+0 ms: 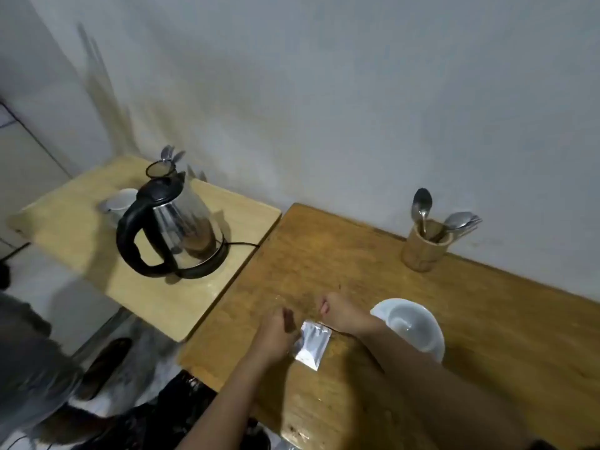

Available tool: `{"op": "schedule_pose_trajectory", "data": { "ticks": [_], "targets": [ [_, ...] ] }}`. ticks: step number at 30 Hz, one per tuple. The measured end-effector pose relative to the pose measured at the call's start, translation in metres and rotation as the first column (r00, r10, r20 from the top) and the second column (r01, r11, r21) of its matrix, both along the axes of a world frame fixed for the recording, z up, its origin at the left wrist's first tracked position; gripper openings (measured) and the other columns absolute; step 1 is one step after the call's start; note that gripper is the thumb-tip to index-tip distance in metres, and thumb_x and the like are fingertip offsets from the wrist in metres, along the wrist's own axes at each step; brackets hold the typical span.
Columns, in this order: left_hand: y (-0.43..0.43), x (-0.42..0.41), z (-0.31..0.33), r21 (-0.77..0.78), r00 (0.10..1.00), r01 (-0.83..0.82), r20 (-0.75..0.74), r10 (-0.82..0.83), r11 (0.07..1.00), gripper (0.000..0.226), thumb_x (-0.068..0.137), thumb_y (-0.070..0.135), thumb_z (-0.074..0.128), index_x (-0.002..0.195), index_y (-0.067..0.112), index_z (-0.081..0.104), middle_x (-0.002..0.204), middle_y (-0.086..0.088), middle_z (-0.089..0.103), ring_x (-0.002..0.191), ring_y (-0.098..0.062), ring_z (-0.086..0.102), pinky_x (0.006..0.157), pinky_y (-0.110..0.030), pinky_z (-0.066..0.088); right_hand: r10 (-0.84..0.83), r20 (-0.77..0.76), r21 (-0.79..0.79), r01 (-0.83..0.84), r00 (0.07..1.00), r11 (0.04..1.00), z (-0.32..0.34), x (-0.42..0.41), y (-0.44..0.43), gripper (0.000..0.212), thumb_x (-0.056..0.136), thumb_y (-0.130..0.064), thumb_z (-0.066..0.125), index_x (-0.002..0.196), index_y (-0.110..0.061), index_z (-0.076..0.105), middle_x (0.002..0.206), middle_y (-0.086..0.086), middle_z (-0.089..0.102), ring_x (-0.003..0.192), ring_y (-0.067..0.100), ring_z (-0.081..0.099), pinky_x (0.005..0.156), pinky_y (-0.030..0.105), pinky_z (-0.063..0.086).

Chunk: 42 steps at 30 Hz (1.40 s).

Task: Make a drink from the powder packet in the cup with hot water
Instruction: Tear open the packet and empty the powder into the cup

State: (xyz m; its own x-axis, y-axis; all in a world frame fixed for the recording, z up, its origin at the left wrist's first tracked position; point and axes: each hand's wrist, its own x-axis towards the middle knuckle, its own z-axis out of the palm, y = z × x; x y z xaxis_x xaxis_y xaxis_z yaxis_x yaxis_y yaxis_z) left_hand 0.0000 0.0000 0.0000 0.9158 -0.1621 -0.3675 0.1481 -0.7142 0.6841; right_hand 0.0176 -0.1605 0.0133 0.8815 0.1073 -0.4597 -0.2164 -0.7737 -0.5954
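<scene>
A silver powder packet [311, 345] sits low over the brown wooden table [357, 254], between my two hands. My left hand [276, 332] pinches its left edge. My right hand [341, 315] is curled at its upper right corner with the thumb raised. A white cup [414, 324] stands just right of my right wrist and looks empty. The glass electric kettle [177, 228], with a black handle and base, rests on the lighter table [156, 297] to the left, lid down.
A bamboo holder [423, 246] with spoons stands by the wall at the back right. Behind the kettle are a second white cup [121, 199] and another holder with spoons [162, 168]. The kettle's cord [243, 244] runs toward the gap between the tables. Dark shoes lie on the floor at lower left.
</scene>
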Motion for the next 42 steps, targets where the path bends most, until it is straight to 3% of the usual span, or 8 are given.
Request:
{"op": "schedule_pose_trajectory", "data": {
  "ticks": [3,5,10,15,22,26,34,42],
  "targets": [
    [-0.005,-0.012,-0.017,-0.012,1.000,-0.023,-0.004,0.023,1.000,0.026,0.066,0.019,0.068,0.071,0.020,0.043,0.075,-0.005,0.049,0.068,-0.021,0.049,0.068,-0.046,0.050,-0.002,-0.058,-0.024,0.001,0.998,1.000,-0.019,-0.002,0.005,0.023,0.077,-0.004,0.048,0.093,-0.012,0.061,0.089,0.003,0.056,0.087,0.022,0.057,0.074,0.032,0.046],
    [-0.010,-0.018,-0.027,-0.050,0.997,-0.071,-0.007,0.071,0.996,0.024,0.065,0.024,0.067,0.073,0.021,0.045,0.077,-0.005,0.051,0.070,-0.021,0.053,0.067,-0.047,0.052,0.002,-0.054,-0.044,-0.005,0.999,0.999,-0.028,-0.001,0.006,0.023,0.079,-0.006,0.052,0.100,-0.013,0.060,0.091,0.002,0.054,0.090,0.023,0.058,0.075,0.033,0.048],
    [-0.011,-0.017,-0.041,-0.082,0.995,-0.095,0.003,0.096,0.992,0.021,0.067,0.023,0.066,0.083,0.016,0.054,0.087,-0.008,0.060,0.084,-0.025,0.057,0.065,-0.037,0.049,0.004,-0.042,-0.070,-0.007,0.999,0.998,-0.040,-0.001,0.010,0.019,0.078,-0.004,0.052,0.084,-0.021,0.049,0.090,0.003,0.055,0.082,0.021,0.054,0.068,0.030,0.042],
    [-0.013,-0.013,-0.037,-0.102,0.999,-0.021,0.045,0.026,0.995,0.034,0.069,0.006,0.064,0.052,0.020,0.038,0.057,0.002,0.043,0.057,-0.013,0.039,0.055,-0.028,0.031,-0.007,-0.073,-0.087,0.001,0.997,0.996,-0.042,-0.004,0.012,0.015,0.079,-0.004,0.050,0.080,-0.019,0.052,0.091,0.007,0.061,0.084,0.022,0.056,0.068,0.028,0.042],
    [-0.001,-0.015,-0.032,-0.262,0.997,0.066,-0.014,-0.073,0.963,0.017,0.084,0.011,0.060,0.068,0.007,0.054,0.072,-0.001,0.047,0.064,-0.011,0.044,0.055,-0.017,0.034,-0.006,-0.076,0.003,0.006,0.997,1.000,-0.008,-0.009,-0.001,0.023,0.079,-0.004,0.052,0.064,-0.021,0.054,0.084,0.012,0.065,0.080,0.023,0.061,0.058,0.026,0.042],
    [0.001,-0.004,-0.001,-0.405,0.983,0.136,-0.057,-0.173,0.904,0.009,0.085,0.013,0.060,0.085,0.005,0.065,0.073,-0.004,0.054,0.069,-0.012,0.049,0.061,-0.020,0.039,0.030,-0.019,0.103,-0.028,0.999,0.994,0.034,-0.013,-0.011,0.018,0.081,-0.002,0.054,0.084,-0.020,0.055,0.082,0.003,0.058,0.077,0.017,0.055,0.064,0.028,0.043],
    [-0.028,0.020,0.072,-0.598,0.986,0.164,0.106,-0.126,0.784,0.020,0.086,0.006,0.058,0.078,0.024,0.065,0.073,0.007,0.062,0.061,0.009,0.058,0.059,-0.009,0.046,0.007,0.212,0.053,-0.018,0.977,0.998,0.121,-0.009,-0.030,0.011,0.079,-0.012,0.061,0.082,-0.022,0.058,0.078,0.000,0.058,0.070,0.015,0.053,0.068,0.033,0.049],
    [-0.049,0.026,0.104,-0.602,0.968,0.231,0.219,-0.120,0.764,0.019,0.091,0.016,0.053,0.080,0.026,0.066,0.077,0.009,0.064,0.069,0.006,0.056,0.061,-0.006,0.042,-0.112,0.369,0.090,0.085,0.923,0.992,0.152,-0.017,-0.036,0.011,0.079,-0.004,0.059,0.078,-0.012,0.065,0.067,-0.001,0.056,0.059,0.007,0.048,0.058,0.019,0.042]
  ]
}}
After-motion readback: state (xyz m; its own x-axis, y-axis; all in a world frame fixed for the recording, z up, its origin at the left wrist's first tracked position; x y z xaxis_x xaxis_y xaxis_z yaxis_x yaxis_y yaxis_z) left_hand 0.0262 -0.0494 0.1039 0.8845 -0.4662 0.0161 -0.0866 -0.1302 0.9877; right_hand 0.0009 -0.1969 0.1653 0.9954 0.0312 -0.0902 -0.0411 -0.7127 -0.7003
